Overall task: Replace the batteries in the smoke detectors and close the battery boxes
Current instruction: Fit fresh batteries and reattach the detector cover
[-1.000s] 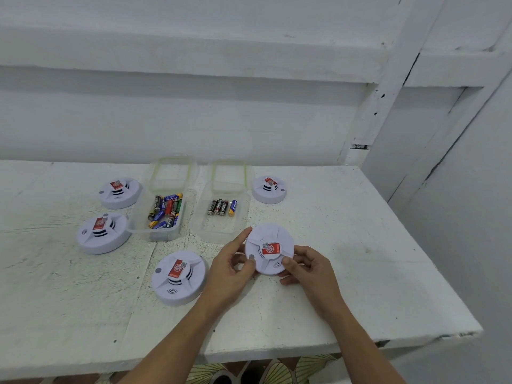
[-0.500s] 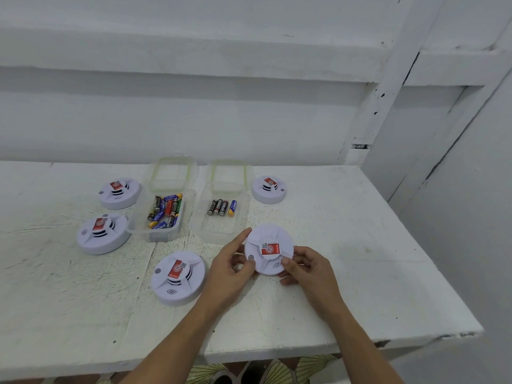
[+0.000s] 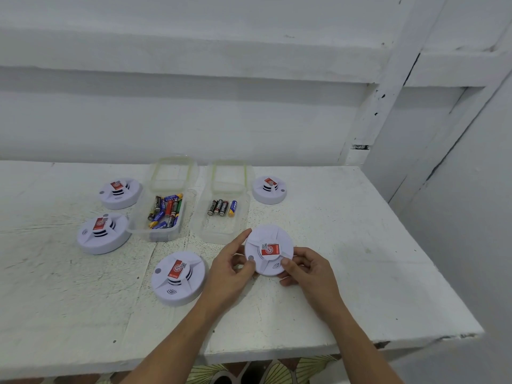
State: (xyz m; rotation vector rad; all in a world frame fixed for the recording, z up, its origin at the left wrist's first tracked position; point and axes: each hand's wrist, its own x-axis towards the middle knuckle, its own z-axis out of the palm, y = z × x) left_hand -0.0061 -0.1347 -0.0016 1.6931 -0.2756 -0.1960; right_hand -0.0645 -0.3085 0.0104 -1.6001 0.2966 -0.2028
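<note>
Both hands hold a round white smoke detector (image 3: pixel 268 249) with a red label, tilted up just above the white table (image 3: pixel 346 245). My left hand (image 3: pixel 230 268) grips its left rim, thumb on the face. My right hand (image 3: pixel 307 268) grips the lower right rim. Several more detectors lie face up: one (image 3: pixel 178 277) left of my left hand, two at the left (image 3: pixel 103 233) (image 3: pixel 119 192), one at the back (image 3: pixel 269 189). An open clear box (image 3: pixel 162 214) holds several mixed batteries. A second open box (image 3: pixel 223 214) holds several batteries in a row.
Both boxes' lids lie open behind them, against the white wall. The table's right edge runs diagonally beside a white wall. The front edge is chipped at the right corner (image 3: pixel 457 335). A patterned floor shows below.
</note>
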